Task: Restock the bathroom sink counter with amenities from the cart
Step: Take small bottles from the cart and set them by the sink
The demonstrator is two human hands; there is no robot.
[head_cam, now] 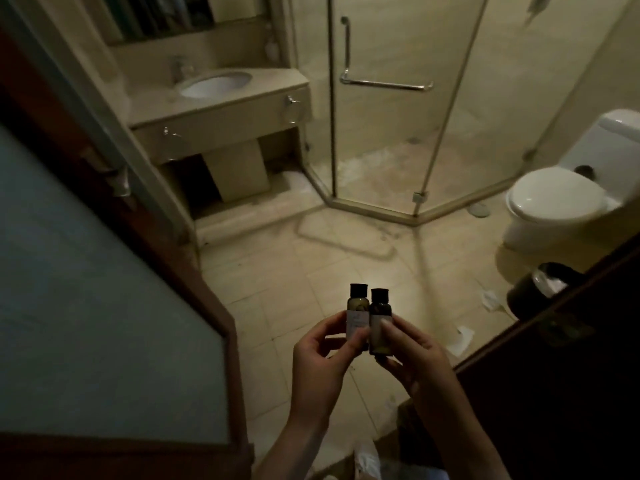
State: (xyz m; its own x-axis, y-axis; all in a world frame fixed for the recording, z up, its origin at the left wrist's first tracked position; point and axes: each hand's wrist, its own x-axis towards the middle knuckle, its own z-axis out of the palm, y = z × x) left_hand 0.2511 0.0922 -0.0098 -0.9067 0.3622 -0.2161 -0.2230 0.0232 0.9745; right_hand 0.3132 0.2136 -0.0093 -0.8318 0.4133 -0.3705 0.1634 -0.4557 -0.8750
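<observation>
Two small amber bottles with dark caps stand upright side by side in front of me. My left hand pinches the left bottle, which carries a pale label. My right hand pinches the right bottle, which is darker. The sink counter with its white basin and tap lies far ahead at the upper left, well beyond both hands. The room is dim.
An open wooden door with a frosted panel fills the left. A glass shower enclosure stands ahead, a toilet at the right, a black bin and scraps of paper on the tiled floor.
</observation>
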